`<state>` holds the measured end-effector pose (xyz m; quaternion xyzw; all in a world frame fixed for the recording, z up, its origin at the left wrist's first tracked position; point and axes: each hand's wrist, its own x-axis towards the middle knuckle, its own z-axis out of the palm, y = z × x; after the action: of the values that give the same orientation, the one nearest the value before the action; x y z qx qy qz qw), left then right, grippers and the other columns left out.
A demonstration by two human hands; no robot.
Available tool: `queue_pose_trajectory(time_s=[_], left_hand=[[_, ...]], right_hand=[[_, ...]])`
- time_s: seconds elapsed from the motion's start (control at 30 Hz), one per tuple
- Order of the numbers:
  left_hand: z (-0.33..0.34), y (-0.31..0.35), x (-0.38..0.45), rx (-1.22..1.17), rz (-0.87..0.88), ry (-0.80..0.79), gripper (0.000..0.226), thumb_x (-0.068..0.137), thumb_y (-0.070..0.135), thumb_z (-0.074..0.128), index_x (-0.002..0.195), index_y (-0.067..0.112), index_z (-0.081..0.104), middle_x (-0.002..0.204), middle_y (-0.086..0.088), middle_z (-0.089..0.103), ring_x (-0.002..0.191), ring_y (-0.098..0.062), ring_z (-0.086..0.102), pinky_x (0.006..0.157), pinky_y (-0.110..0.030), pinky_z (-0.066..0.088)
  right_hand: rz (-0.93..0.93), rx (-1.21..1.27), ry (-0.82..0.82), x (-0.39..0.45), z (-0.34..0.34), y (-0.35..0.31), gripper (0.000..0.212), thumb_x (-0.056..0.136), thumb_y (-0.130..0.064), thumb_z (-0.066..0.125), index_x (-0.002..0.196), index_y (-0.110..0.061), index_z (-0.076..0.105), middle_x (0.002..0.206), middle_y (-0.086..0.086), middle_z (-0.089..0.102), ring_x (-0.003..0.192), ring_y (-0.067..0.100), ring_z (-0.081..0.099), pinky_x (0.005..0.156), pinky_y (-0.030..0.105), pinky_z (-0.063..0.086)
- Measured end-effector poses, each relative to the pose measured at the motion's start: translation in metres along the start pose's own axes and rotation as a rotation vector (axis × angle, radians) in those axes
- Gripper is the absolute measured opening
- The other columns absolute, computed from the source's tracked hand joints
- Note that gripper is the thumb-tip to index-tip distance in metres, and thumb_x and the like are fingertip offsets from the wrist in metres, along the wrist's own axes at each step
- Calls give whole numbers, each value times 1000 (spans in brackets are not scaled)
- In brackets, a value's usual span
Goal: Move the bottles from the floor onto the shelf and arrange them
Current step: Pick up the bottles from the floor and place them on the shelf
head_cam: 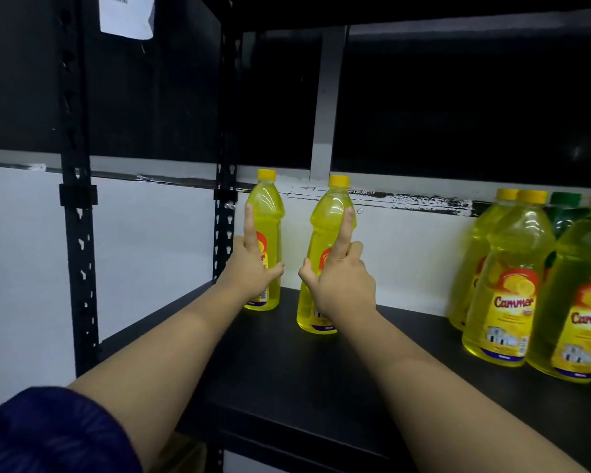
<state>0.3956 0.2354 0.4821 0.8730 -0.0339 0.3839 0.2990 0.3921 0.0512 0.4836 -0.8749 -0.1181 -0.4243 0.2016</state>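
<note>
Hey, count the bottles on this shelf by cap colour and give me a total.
Yellow-capped bottles of yellow liquid: 5, two held, three in the right-hand group
Green-capped bottle: 1, mostly hidden
Total: 6 bottles visible on the black shelf

The shelf [321, 387] board is matt black, and its slotted uprights [79, 233] are black too. The two slim bottles [265, 213] [328, 213] hold clear yellow liquid under yellow caps, with red-and-yellow labels. The larger bottles [512, 278] on the right are the same yellow, their labels red and yellow with red lettering; one behind has a green cap [565, 199]. The wall [150, 233] is white below, black above. The sleeve [48, 435] is dark blue.
</note>
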Motion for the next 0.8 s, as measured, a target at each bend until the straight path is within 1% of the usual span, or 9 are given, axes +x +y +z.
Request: queue_pose_trajectory(time_s=[0.03,0.1,0.13,0.27,0.37,0.5,0.6,0.73,0.8], left_hand=[[5,-5,6,0,3,4,134,88,33,79,150,42,-39,139,-23,40,99,-29,58,85,-35,43],[13,-13,18,-1,11,17,134,88,31,80,151,39,-38,152,-23,30,113,-33,56,91,-34,41],[16,-16,23,0,10,23,134,88,31,80,152,38,-37,154,-22,27,116,-34,54,92,-33,41],[25,-23,37,12,-37,17,129,90,33,78,155,35,-33,145,-29,34,111,-36,58,90,-32,39],[29,-26,43,18,-40,14,129,90,34,79,155,36,-33,147,-28,35,120,-39,58,93,-34,41],[32,-25,47,28,-60,10,130,89,38,79,155,39,-33,150,-27,36,125,-38,57,100,-43,45],[32,-24,48,25,-75,6,129,89,40,78,155,39,-33,147,-26,39,124,-38,57,96,-40,45],[32,-22,45,4,-80,6,129,89,41,79,155,39,-32,151,-27,36,133,-39,51,106,-47,43],[33,-23,42,3,-104,-6,126,91,42,76,156,37,-31,154,-27,34,137,-41,47,109,-50,40]], right_hand=[[-2,-3,8,3,5,1,112,96,-60,46,144,-28,-50,121,12,45,86,31,63,58,36,46],[-5,-6,19,8,15,3,112,96,-61,46,145,-27,-49,121,12,45,86,30,62,58,35,43],[-3,-7,23,11,20,5,112,96,-61,46,147,-27,-47,121,12,45,87,30,62,58,35,42],[7,0,20,22,33,8,109,96,-61,48,152,-26,-39,122,12,45,89,31,60,59,35,41],[-3,17,22,25,38,11,109,95,-62,48,152,-27,-39,122,13,45,91,32,61,61,37,47],[-4,42,12,25,36,12,109,96,-64,47,154,-28,-37,122,13,45,91,31,61,65,40,52],[-16,60,12,24,34,14,109,96,-66,47,154,-29,-38,123,13,46,92,31,62,66,41,54],[-18,111,-1,22,29,18,110,94,-73,47,153,-35,-37,121,12,46,92,31,62,67,40,54],[-33,193,-13,20,25,23,109,93,-70,52,156,-41,-32,119,10,47,93,30,60,71,42,55]])
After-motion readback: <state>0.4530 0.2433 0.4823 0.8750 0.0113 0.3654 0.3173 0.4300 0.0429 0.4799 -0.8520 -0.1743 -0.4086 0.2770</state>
